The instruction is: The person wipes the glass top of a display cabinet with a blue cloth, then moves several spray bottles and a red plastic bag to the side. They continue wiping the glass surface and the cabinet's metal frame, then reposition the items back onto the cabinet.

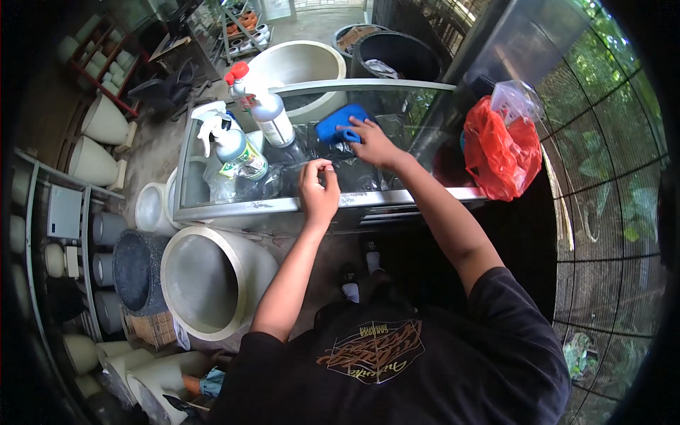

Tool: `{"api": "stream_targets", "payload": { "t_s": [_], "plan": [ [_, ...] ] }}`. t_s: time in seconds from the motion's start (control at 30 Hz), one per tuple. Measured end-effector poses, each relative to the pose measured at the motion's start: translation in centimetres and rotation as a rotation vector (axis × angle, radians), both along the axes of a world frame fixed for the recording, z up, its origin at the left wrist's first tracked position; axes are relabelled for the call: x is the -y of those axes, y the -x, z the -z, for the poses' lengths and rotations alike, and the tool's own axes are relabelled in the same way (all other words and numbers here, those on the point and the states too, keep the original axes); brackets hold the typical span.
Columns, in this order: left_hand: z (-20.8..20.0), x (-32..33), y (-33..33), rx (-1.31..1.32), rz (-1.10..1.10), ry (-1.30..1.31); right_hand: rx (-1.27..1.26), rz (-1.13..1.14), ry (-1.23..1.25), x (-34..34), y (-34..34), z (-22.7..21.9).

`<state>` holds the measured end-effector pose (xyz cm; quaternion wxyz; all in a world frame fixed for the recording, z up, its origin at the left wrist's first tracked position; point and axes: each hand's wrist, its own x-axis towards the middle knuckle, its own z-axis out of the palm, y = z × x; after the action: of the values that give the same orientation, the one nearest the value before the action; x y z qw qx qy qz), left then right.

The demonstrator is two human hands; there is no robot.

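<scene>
With right hand [375,146] clamped on blue pad [338,125] toward surface's [248,208] far edge, left hand [319,191] curled over near edge, contents unclear, best press evenly, clear of bottles [275,122] toward left edge.

Right hand [375,146] on blue item [338,125], left hand [320,193] loosely curled, glass-topped counter [258,207], spray bottle [231,146], red plastic bag [501,156]

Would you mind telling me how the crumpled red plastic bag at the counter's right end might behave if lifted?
The crumpled red plastic bag would probably flop and change shape, since its thin film is wrinkled. The clear plastic piece showing at its top might shift as the bag sags. Its weight is hard to judge, because the film hides what lies inside.
</scene>
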<state>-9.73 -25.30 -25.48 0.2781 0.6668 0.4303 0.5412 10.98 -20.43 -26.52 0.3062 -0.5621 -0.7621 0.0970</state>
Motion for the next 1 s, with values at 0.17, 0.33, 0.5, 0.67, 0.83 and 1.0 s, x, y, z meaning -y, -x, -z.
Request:
{"api": "stream_targets", "payload": {
  "t_s": [0.17, 0.33, 0.5, 0.67, 0.83, 1.0],
  "plan": [
    [-0.2, -0.2, 0.2, -0.044, -0.035, -0.041, -0.487, 0.07, 0.369, 8.4, 0.0, -5.6],
    [-0.4, 0.1, 0.1, -0.096, -0.006, -0.086, -0.697, 0.498, -0.257, 5.6, -9.0, -8.3],
    [-0.8, 0.1, -0.8, -0.088, 0.013, -0.098, -0.186, 0.901, 0.165, 4.0, -15.4, -1.9],
    [-0.4, -0.1, 0.1, -0.045, -0.054, -0.056, 0.181, 0.463, 0.084, 8.0, -6.2, 1.1],
    [-0.5, 0.0, 0.0, -0.006, -0.037, 0.006, -0.388, 0.088, 0.334, 21.4, 5.4, -5.4],
    [-0.5, 0.1, -0.3, 0.007, -0.01, -0.015, -1.25, 0.56, 0.503, 22.9, 0.9, -9.2]
  ]
}}
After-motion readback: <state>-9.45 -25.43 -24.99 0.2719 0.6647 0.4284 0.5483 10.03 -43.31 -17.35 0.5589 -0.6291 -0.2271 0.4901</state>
